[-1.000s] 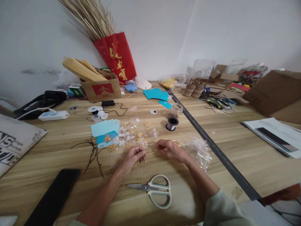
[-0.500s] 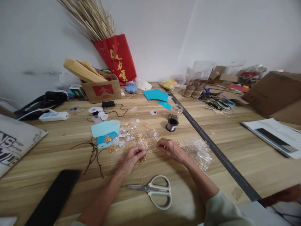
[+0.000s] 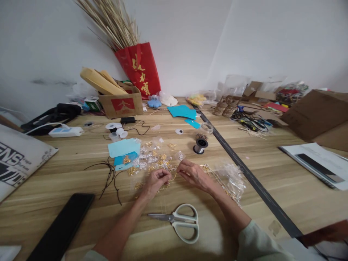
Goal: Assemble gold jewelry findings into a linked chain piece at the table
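A thin gold-coloured strand (image 3: 174,177) sags in a small curve between my hands; I cannot tell whether it is chain or cord. My left hand (image 3: 157,182) pinches one end, and my right hand (image 3: 192,174) pinches the other a short way across. Beneath and beyond them lie small bags of gold and silver findings (image 3: 148,156). Scissors (image 3: 178,220) with pale handles rest in front of me, blades to the left. To the right of my right hand are chains (image 3: 217,178) and clear plastic bags (image 3: 232,177).
A wire spool (image 3: 200,146) stands behind my right hand, by a clear jar (image 3: 204,131) of beads. Blue cards (image 3: 123,148) and black cords (image 3: 108,177) lie left. A black phone-like slab (image 3: 63,224) is at front left. A dark strip (image 3: 244,174) crosses the table at right.
My right hand has come closer to my left, and the strand between them has gone from nearly straight to slack and curved. The view has shifted slightly.
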`<state>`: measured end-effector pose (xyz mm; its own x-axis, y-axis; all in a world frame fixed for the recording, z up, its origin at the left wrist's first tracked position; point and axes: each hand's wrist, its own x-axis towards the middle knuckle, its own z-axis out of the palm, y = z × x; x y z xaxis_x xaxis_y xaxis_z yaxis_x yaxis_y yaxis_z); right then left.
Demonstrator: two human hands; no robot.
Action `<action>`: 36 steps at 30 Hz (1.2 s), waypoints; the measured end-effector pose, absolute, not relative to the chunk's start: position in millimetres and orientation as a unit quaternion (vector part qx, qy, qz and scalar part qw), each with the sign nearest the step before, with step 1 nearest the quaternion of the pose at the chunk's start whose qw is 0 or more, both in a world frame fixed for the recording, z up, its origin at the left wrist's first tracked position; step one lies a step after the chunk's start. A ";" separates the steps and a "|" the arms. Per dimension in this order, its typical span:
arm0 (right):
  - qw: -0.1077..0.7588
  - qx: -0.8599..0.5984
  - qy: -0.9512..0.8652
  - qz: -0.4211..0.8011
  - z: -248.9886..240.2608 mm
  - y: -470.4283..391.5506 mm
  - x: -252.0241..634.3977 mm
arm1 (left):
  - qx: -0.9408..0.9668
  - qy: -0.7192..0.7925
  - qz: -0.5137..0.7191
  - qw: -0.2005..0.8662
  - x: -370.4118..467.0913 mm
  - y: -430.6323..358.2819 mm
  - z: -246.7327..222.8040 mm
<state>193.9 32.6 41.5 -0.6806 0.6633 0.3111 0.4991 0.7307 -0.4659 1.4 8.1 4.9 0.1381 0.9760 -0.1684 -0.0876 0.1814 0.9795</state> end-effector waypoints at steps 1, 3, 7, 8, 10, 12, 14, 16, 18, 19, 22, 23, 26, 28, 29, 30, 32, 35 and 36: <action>0.230 -0.316 -0.904 0.171 42.1 31.9 192.1 | 0.462 0.482 0.444 0.597 1.6 8.4 4.2; 0.219 -0.307 -0.911 0.168 43.3 30.4 188.8 | 0.464 0.479 0.444 0.598 1.9 8.7 3.2; 0.191 -0.300 -0.921 0.160 46.0 28.4 183.6 | 0.473 0.474 0.436 0.601 2.1 8.6 3.1; 0.184 -0.297 -0.924 0.157 46.5 28.4 182.5 | 0.477 0.472 0.433 0.602 2.2 8.4 3.5; 0.176 -0.291 -0.928 0.151 46.9 29.2 180.5 | 0.483 0.467 0.428 0.605 2.2 7.8 4.7; 0.177 -0.284 -0.931 0.148 46.5 30.7 178.6 | 0.484 0.463 0.426 0.608 2.0 7.3 5.7; 0.181 -0.281 -0.931 0.149 45.5 32.1 176.9 | 0.485 0.459 0.425 0.611 1.9 7.1 5.8; 0.182 -0.282 -0.930 0.150 44.5 33.2 175.2 | 0.482 0.456 0.425 0.616 1.7 7.3 4.5; 0.180 -0.283 -0.930 0.150 43.9 33.9 173.8 | 0.479 0.454 0.425 0.619 1.6 8.0 1.5; 0.177 -0.284 -0.931 0.149 43.7 34.2 173.1 | 0.479 0.454 0.425 0.620 1.5 8.5 -0.4; 0.164 -0.286 -0.934 0.137 44.2 35.4 171.1 | 0.488 0.458 0.419 0.614 0.8 10.1 -6.2; 0.161 -0.286 -0.936 0.131 44.5 35.9 170.4 | 0.492 0.459 0.416 0.611 0.6 10.4 -7.5; 0.154 -0.278 -0.940 0.123 46.4 37.8 167.9 | 0.501 0.463 0.408 0.606 0.0 10.5 -7.7; 0.151 -0.272 -0.942 0.125 48.4 38.6 166.1 | 0.501 0.466 0.408 0.604 -0.1 9.9 -5.3; 0.149 -0.272 -0.942 0.126 49.7 38.8 165.2 | 0.500 0.468 0.408 0.604 0.0 9.5 -4.0; 0.147 -0.274 -0.942 0.128 51.0 38.8 164.3 | 0.499 0.469 0.408 0.604 0.1 9.2 -2.8; 0.147 -0.279 -0.939 0.139 53.5 38.2 162.7 | 0.495 0.470 0.411 0.604 0.3 8.8 -1.3; 0.169 -0.279 -0.927 0.186 56.1 36.9 161.2 | 0.481 0.464 0.426 0.609 -0.3 8.5 -0.9; 0.185 -0.278 -0.919 0.208 56.5 36.5 161.4 | 0.475 0.460 0.431 0.613 -0.9 8.4 -0.7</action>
<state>161.4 36.5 56.5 -0.7772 0.5880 0.2240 0.4341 0.7588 -0.4856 -0.9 8.4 -0.7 0.2038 0.9667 -0.1546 -0.0914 0.1760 0.9801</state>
